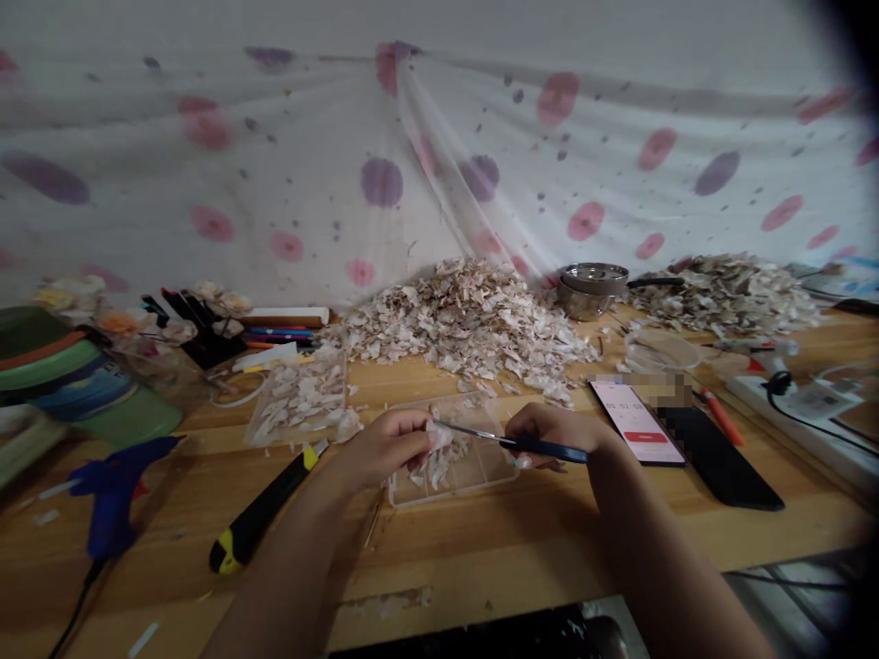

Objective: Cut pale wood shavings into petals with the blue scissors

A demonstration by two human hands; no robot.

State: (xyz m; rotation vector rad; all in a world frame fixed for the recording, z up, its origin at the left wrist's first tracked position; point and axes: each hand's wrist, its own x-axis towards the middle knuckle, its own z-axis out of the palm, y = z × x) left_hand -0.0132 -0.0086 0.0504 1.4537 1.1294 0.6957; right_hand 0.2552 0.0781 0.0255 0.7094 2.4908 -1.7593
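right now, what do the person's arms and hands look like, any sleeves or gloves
The left forearm and right forearm are bare, with no sleeves in view. The left hand and right hand wear no gloves, and no watch, bracelet or ring shows. Dim light hides finer marks.

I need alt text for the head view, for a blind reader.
The left hand pinches a pale flake over a clear tray on a wooden table, while the right hand holds a blue-handled tool to it. A pile of flakes lies behind, a phone at right, a glue gun at left.
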